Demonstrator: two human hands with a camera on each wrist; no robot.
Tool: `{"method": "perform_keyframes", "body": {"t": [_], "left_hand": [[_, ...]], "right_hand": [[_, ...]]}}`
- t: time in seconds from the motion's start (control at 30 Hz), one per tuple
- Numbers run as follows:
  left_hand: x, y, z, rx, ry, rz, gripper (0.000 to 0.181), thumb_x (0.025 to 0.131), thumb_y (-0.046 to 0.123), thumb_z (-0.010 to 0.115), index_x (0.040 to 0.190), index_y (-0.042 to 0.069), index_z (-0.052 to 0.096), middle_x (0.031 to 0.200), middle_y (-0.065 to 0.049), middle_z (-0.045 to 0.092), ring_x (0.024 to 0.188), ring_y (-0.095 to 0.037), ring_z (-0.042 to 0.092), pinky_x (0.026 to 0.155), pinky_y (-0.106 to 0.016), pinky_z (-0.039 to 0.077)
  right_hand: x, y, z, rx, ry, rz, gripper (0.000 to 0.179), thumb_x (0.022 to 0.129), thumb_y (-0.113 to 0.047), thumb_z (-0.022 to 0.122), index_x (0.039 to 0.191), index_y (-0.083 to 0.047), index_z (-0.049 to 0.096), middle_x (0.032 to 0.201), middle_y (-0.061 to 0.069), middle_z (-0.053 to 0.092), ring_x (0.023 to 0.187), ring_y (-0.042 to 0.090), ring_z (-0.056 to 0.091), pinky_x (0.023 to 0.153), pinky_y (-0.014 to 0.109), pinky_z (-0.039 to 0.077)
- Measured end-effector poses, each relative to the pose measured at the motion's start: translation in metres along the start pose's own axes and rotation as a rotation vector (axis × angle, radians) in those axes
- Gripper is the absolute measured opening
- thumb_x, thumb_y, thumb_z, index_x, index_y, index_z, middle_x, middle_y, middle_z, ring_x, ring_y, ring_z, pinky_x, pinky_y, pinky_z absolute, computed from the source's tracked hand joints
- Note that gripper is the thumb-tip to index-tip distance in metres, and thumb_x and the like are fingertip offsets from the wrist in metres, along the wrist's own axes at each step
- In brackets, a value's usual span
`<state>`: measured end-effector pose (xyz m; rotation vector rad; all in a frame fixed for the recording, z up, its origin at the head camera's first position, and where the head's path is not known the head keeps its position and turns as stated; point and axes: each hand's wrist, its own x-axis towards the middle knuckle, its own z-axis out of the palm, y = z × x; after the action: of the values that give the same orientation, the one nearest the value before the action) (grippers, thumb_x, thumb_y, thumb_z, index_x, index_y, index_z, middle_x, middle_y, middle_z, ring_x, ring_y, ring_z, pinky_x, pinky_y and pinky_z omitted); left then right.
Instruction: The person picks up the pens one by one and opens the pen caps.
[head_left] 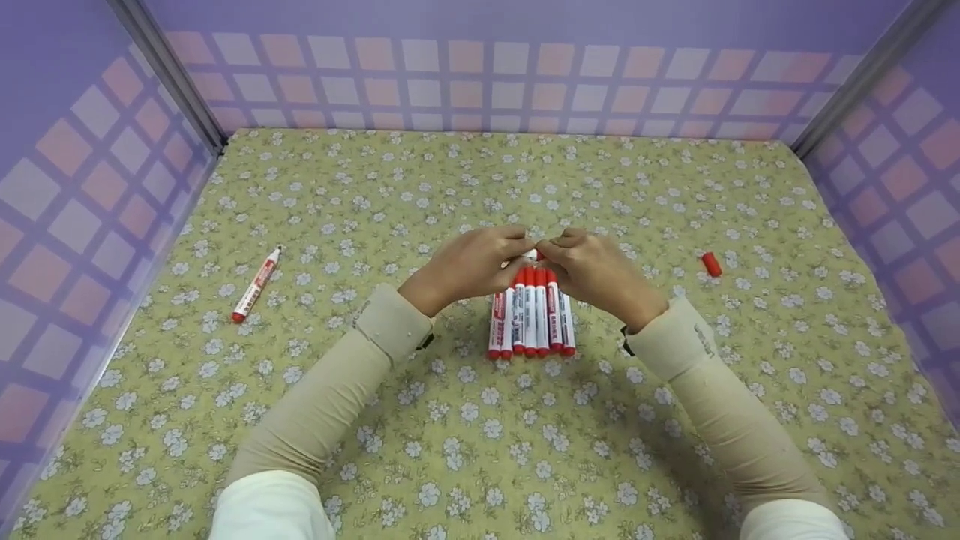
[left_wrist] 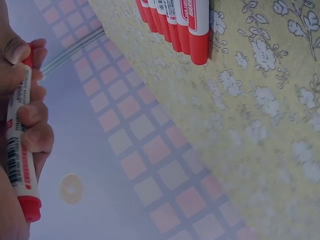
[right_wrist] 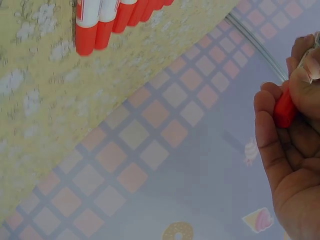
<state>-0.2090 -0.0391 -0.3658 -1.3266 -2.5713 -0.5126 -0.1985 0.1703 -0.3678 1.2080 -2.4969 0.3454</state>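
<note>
My left hand (head_left: 476, 262) grips a white marker (left_wrist: 22, 170) by its barrel, its red end plug sticking out below the fingers in the left wrist view. My right hand (head_left: 600, 274) pinches a red cap (right_wrist: 285, 109) at the marker's other end. The fingers hide the join, so I cannot tell whether the cap sits fully on. Just below both hands, a row of several red-capped white markers (head_left: 530, 315) lies side by side on the cloth, caps pointing away from me.
An uncapped marker (head_left: 257, 286) lies at the left with its tip pointing away. A loose red cap (head_left: 712, 264) lies at the right. Flowered cloth (head_left: 465, 450) covers the table, and purple checked panels (head_left: 480, 75) stand at the back and both sides.
</note>
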Motion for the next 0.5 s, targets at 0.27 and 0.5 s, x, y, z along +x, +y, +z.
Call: {"method": "perform_keyframes", "body": {"t": [0.27,0.5], "left_hand": [[-0.0021,-0.0018,-0.0014,-0.081,-0.048,-0.032,0.027,0.100,0.017,0.051,0.118,0.006,0.068,0.085,-0.007,0.051,0.065,-0.013,0.041,0.059,-0.025,0.036],[-0.0002,-0.0070,-0.0010,-0.276,-0.098,-0.148,0.030,0.101,0.023,0.048,0.117,0.009,0.070,0.084,-0.004,0.053,0.067,-0.014,0.043,0.061,-0.026,0.037]], "right_hand": [[-0.0010,-0.0001,0.0036,0.019,-0.001,-0.011,0.013,0.090,-0.001,0.062,0.100,-0.002,0.071,0.080,0.012,0.072,0.066,0.021,0.060,0.058,0.029,0.053],[-0.0004,0.0011,0.0039,0.004,0.029,-0.029,0.019,0.089,0.002,0.063,0.104,-0.001,0.072,0.089,0.012,0.074,0.071,0.024,0.063,0.062,0.031,0.054]]}}
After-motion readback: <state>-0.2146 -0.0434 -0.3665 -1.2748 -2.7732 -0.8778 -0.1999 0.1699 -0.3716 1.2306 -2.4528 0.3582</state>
